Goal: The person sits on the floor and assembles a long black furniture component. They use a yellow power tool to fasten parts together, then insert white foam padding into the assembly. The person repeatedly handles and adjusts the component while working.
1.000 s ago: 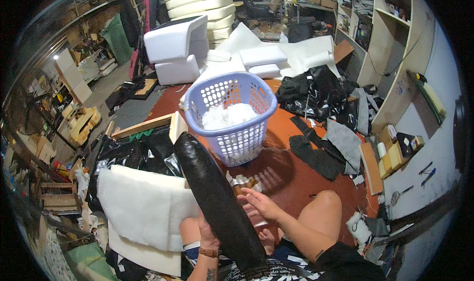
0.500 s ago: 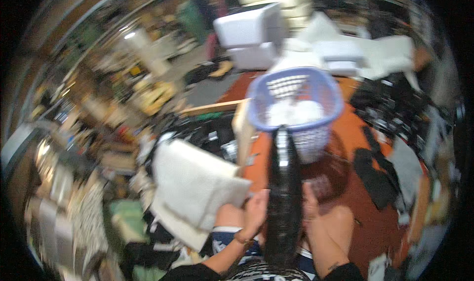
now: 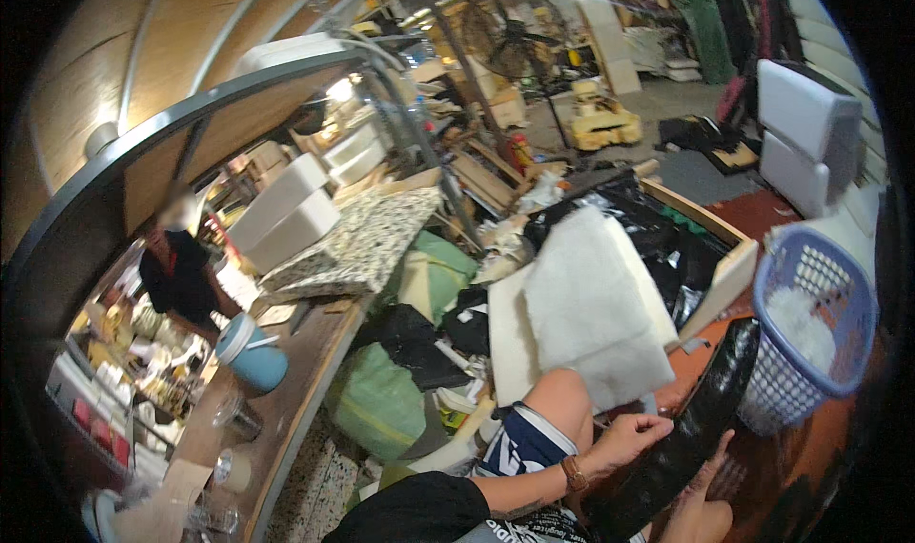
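A long, padded piece in glossy black covering [image 3: 686,429] slants across my lap, its narrower end up beside the basket. My left hand [image 3: 629,445], with a brown watch on the wrist, is at its left edge, fingertips pinched together against it. Along the opposite edge lies my right hand [image 3: 703,486], gripping the side. That hand is slightly blurred, and part of it is hidden behind the piece. Close by stands a blue-purple plastic basket [image 3: 796,376] with white fluffy stuffing [image 3: 801,328] inside.
White foam sheets [image 3: 591,305] lean left of my knee, before a wooden frame [image 3: 720,290] with black material. A workbench [image 3: 315,390] at left bears a blue jug [image 3: 253,352]. Beyond it stands another person [image 3: 181,276]. Green bundles [image 3: 376,400] lie below the bench.
My view has swung left, bringing in the workbench and the other person. The black piece, upright between my hands before, now tilts to the right in view. Both hands remain at its sides.
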Tool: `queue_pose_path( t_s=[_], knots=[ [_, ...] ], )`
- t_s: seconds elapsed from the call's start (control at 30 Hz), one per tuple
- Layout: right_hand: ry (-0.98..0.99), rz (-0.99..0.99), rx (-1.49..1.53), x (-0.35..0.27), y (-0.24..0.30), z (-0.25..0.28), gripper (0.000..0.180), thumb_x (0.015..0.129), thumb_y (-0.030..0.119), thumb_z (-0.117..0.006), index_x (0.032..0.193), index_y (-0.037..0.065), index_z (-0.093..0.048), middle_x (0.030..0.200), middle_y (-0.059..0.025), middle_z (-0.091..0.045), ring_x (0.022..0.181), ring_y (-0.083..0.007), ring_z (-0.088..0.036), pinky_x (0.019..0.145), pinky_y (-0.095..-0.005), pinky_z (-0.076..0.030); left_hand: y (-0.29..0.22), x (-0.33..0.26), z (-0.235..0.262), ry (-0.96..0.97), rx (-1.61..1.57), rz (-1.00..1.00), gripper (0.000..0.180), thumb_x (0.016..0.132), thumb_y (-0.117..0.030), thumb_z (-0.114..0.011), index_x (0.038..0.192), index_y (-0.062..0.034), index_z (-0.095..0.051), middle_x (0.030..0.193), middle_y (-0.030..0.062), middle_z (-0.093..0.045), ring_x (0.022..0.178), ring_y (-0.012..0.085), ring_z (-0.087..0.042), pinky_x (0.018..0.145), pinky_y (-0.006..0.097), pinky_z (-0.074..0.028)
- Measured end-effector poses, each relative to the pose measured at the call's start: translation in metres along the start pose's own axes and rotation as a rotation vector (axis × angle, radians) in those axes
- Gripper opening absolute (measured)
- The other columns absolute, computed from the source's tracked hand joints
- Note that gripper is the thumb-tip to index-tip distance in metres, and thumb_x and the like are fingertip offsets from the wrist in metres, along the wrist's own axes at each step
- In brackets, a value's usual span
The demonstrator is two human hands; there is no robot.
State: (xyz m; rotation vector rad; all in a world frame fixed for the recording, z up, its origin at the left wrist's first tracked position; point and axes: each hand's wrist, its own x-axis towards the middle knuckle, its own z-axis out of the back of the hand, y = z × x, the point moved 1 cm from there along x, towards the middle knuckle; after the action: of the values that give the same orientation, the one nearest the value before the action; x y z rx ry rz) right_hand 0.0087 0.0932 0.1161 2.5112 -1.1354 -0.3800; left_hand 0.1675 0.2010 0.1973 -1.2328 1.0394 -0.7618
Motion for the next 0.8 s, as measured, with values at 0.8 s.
queue_pose_path(
  t_s=[0.8],
  knots=[
    [-0.134,0.019,-0.163,0.022,-0.008,-0.013,0.069,0.106,0.063,-0.056,0.144,0.006,-0.062,0.131,-0.0127,-0.071,0.115,-0.0304,-0.069,0.105,-0.0474,-0.054,0.007,0.034,-0.020,0.030,0.265,-0.295,0.033,0.108,-0.029,-0.066,0.109,0.0028,-0.074,0.094,0.0161,-0.077,0.088,0.0235,-0.072,0.083,0.040,-0.055]
  ],
)
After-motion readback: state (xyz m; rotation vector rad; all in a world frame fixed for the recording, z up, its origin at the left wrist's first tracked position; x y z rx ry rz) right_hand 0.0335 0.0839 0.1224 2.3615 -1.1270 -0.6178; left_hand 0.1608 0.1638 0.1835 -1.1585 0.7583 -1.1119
